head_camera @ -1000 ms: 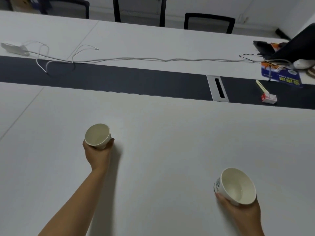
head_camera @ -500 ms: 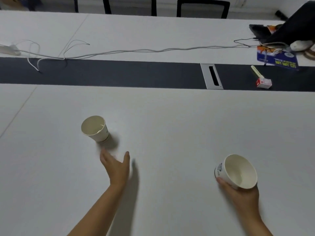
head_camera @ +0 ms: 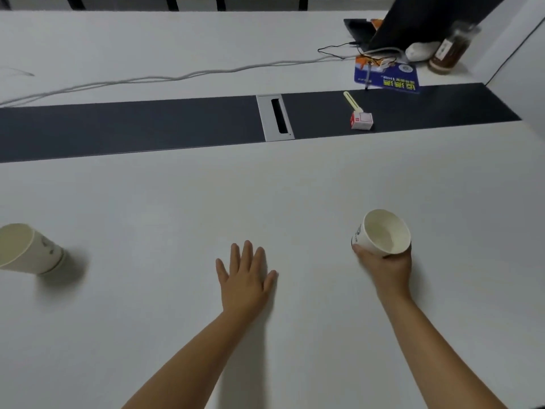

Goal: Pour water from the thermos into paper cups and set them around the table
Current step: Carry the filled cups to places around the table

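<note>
Gripping a paper cup (head_camera: 383,234), the right hand (head_camera: 386,268); left hand (head_camera: 244,278) spread, seemingly tabletop-flat.

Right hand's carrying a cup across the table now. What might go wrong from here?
The paper cup in the right hand is gripped low and looks tilted, so any water could slop out. Ahead, beside the laptop, lie cables and a blue booklet: a spill there would be costly.

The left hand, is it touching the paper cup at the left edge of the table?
Apart. The head view shows the left hand open, with bare table between it and the cup.
</note>
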A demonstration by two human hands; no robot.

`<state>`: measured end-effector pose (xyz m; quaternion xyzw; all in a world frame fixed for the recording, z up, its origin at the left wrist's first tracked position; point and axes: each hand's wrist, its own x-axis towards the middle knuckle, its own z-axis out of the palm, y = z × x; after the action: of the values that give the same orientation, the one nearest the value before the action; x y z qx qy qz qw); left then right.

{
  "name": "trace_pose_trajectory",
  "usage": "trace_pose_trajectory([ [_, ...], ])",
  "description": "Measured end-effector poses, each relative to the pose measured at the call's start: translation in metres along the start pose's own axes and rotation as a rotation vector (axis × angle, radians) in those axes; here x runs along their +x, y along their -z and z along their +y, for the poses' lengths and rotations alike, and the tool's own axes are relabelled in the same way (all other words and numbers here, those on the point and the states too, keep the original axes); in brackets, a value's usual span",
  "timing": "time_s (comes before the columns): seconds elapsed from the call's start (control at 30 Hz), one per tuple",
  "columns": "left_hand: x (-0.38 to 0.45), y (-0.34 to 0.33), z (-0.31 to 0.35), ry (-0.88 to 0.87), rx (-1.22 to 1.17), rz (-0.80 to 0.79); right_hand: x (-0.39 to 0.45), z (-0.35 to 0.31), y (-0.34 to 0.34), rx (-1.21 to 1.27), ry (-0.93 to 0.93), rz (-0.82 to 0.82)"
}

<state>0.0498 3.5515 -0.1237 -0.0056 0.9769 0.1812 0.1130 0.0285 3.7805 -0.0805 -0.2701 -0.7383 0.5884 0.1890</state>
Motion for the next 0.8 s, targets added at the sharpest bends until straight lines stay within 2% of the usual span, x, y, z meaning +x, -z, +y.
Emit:
trace_pose_trajectory([
  [0.33, 0.0, -0.007, 0.006, 0.062, 0.061, 0.029, 0.097, 0.024, 0.008, 0.012, -0.016, 0.061],
  [0.8, 0.001, -0.005, 0.008, 0.095, 0.065, 0.063, 0.145, 0.04, -0.003, -0.016, 0.049, 0.012],
])
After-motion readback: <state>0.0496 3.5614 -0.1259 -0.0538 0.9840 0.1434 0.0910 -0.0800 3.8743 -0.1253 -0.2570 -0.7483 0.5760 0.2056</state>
